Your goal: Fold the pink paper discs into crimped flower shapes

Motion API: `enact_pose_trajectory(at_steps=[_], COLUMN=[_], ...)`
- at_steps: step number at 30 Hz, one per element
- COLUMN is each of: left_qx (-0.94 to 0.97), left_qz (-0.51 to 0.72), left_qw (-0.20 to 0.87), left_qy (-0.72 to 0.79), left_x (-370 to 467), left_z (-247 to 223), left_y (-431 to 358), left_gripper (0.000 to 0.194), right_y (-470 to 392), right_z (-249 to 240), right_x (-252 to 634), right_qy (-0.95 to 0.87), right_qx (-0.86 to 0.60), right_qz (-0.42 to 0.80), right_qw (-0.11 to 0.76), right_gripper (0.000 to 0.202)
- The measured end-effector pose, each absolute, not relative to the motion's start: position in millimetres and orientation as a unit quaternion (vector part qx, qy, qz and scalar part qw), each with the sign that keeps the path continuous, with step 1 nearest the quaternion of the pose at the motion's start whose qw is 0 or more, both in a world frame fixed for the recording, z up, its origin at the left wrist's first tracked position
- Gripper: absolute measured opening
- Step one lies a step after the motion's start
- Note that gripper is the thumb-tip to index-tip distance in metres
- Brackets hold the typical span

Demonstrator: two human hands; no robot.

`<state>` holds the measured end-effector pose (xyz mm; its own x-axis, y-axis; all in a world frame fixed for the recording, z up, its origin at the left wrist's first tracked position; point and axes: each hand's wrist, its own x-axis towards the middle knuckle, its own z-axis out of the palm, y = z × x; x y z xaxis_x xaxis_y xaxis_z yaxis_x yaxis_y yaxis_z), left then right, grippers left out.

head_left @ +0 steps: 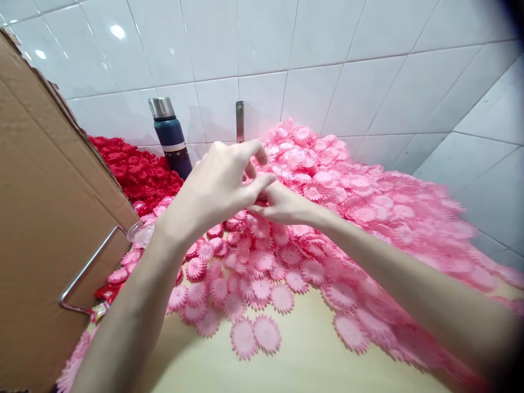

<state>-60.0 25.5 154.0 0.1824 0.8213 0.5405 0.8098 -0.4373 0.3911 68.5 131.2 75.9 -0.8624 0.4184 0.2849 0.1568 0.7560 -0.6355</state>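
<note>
My left hand (223,177) is raised over the pile with its fingers curled, its thumb stretched toward my right hand (284,203). The two hands meet, and the left one covers part of the right one's fingers. The right fingers are bent together beneath the left thumb. Whatever lies between the fingers of either hand is hidden. Below and behind them spreads a heap of pink scalloped discs (262,259), like flower-shaped petals. Two loose pink discs (267,334) lie side by side on the pale tabletop (303,349).
Dark red scalloped pieces (139,172) are heaped at the back left around a blue bottle (171,136). A cardboard panel (53,207) stands at the left, with a metal wire handle (88,267) and a clear plastic container (142,232) beside it. White tiled wall (319,33) rises behind.
</note>
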Motion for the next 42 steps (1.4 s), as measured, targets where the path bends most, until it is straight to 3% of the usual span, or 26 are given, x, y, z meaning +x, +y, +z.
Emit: enact_pose_trajectory(at_steps=[4,6,11,16,22,28,31,35,42], left_qx=[0.79,0.794,0.791,0.801,0.81,0.8,0.795,0.795,0.729], left_qz=[0.178,0.144,0.161,0.198,0.215,0.263,0.307,0.334,0.38], left_qw=[0.064,0.082,0.094,0.141,0.09,0.147,0.188,0.217,0.307], left_qy=[0.583,0.584,0.583,0.548,0.538,0.519,0.488,0.458,0.479], left_x=[-75.0,-79.0,-79.5,-78.8,-80.5,-73.7,-64.7,-52.8,-45.0], left_z=[148.2,144.2,140.2,136.5,132.3,128.1,123.6,116.5,104.5], left_y=[32.2,37.9,45.7,50.1,56.7,57.6,59.2,63.6,71.0], left_gripper=[0.022,0.023,0.016,0.016,0.013,0.023,0.035,0.026,0.028], right_y=[132.0,132.3,135.8,140.5,144.8,137.7,126.6,118.7,125.2], right_z=[86.3,85.5,76.9,75.8,82.2,87.1,89.6,90.1,94.4], right_x=[87.4,92.6,101.4,109.1,126.3,143.2,145.8,147.8,157.0], right_qy=[-0.867,-0.833,-0.786,-0.755,-0.811,-0.864,-0.87,-0.846,-0.858], right_qx=[-0.2,-0.21,-0.19,-0.161,-0.237,-0.269,-0.266,-0.235,-0.228], right_qz=[0.404,0.461,0.535,0.586,0.442,0.291,0.309,0.38,0.326], right_qw=[0.213,0.222,0.246,0.247,0.299,0.311,0.276,0.291,0.325], right_gripper=[0.009,0.01,0.028,0.032,0.022,0.026,0.029,0.023,0.015])
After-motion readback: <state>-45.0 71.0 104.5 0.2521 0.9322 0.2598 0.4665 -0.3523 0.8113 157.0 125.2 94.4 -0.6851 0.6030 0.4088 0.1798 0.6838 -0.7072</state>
